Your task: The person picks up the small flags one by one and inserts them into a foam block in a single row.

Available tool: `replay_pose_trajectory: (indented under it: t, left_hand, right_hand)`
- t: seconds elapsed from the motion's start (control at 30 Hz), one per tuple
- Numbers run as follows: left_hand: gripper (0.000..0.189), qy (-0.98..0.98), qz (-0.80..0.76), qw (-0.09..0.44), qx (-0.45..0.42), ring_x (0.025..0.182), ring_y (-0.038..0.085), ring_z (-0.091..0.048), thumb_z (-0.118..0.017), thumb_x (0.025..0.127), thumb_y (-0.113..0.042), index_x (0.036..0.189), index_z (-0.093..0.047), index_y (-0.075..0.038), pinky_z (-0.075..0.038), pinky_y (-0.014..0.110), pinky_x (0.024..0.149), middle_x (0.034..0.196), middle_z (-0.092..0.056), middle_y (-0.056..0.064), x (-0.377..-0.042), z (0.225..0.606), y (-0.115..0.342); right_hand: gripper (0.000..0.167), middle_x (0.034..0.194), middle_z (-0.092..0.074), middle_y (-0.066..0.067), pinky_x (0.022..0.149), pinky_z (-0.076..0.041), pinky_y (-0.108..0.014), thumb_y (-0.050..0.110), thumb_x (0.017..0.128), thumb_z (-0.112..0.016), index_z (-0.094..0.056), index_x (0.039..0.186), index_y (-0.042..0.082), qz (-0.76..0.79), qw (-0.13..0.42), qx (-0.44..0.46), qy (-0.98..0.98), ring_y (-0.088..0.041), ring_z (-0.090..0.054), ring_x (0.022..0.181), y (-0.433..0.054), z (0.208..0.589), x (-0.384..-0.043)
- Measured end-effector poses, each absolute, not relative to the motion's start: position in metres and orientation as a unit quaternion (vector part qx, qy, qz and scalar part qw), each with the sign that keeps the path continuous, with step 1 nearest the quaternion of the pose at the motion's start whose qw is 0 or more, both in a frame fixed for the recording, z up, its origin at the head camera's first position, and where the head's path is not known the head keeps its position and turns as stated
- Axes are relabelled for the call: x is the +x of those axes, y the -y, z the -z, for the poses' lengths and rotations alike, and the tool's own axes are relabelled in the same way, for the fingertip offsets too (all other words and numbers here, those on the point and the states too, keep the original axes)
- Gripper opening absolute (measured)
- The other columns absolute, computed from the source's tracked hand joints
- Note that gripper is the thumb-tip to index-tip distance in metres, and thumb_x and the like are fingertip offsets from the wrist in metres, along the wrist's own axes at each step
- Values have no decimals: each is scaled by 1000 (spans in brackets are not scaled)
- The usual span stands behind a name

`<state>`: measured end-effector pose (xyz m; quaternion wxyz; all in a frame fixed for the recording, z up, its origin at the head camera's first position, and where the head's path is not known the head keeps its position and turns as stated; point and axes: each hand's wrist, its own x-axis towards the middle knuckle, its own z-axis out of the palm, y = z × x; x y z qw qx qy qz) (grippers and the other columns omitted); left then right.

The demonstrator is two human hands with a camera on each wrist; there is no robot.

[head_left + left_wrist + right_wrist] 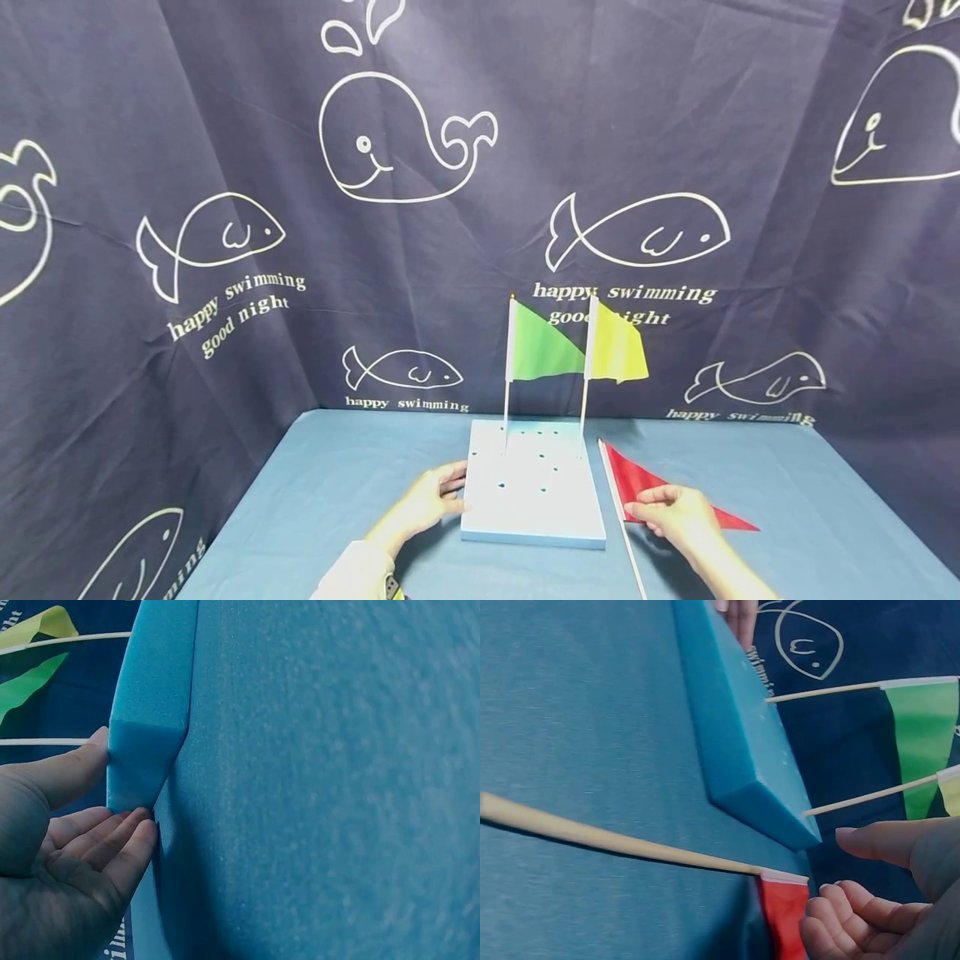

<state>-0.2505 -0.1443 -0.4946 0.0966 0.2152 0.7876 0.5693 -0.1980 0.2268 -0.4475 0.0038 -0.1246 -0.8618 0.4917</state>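
A light-blue foam block (525,518) is set on the bench (300,500), which is covered in smooth blue cloth with a fine weave. The block is rectangular, thick-sided and sharp-edged, and its top face is pierced by small round holes. Its left edge is pinched by the left hand (422,505), the thumb being laid on the top face and the other fingers against the side.

Two slim sticks are planted upright in the block. By the left one a green flag (543,350) of thin, triangular fabric is carried; by the right one, a yellow flag (617,346) whose outer end is folded over.

A red flag (633,477), also triangular, is laid on the bench to the right of the block, its pale wooden stick (633,558) pointed toward the near side. Above its white hem and red fabric the right hand (678,517) is placed; a gap is left between thumb and loosely curled fingers, and nothing is gripped.

The far side is closed by a dark, creased fabric backdrop (450,275), printed with pale outlined whales, fish and lettering.
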Motion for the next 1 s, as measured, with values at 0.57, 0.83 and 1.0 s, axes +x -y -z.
replay_pose_trajectory:
  t: [0.57, 0.83, 1.0]
  left_hand:
    - [65, -768, -597, 102, 209, 127, 46, -50, -69, 82, 2, 140, -40, 12, -48, 51, 103, 139, -47, 32, -252, 499, 145]
    - [66, -762, -604, 101, 212, 130, 46, -46, -69, 84, 0, 141, -39, 11, -45, 52, 106, 141, -46, 31, -254, 508, 148]
    - [66, -762, -604, 105, 208, 131, 45, -45, -69, 84, -2, 142, -39, 9, -44, 51, 108, 142, -45, 30, -255, 509, 149]
  right_hand:
    - [23, 50, -56, 0, 51, -46, -27, 20, 65, -86, -68, 68, 5, -410, -32, -131, 902, -14, -54, 49, -228, 471, -183]
    - [28, 53, -58, 2, 50, -46, -28, 22, 63, -88, -65, 65, 7, -374, -20, -110, 921, -15, -55, 46, -224, 474, -182]
    - [30, 52, -57, 2, 49, -44, -27, 23, 62, -88, -63, 64, 8, -356, -17, -106, 928, -14, -54, 46, -222, 472, -183]
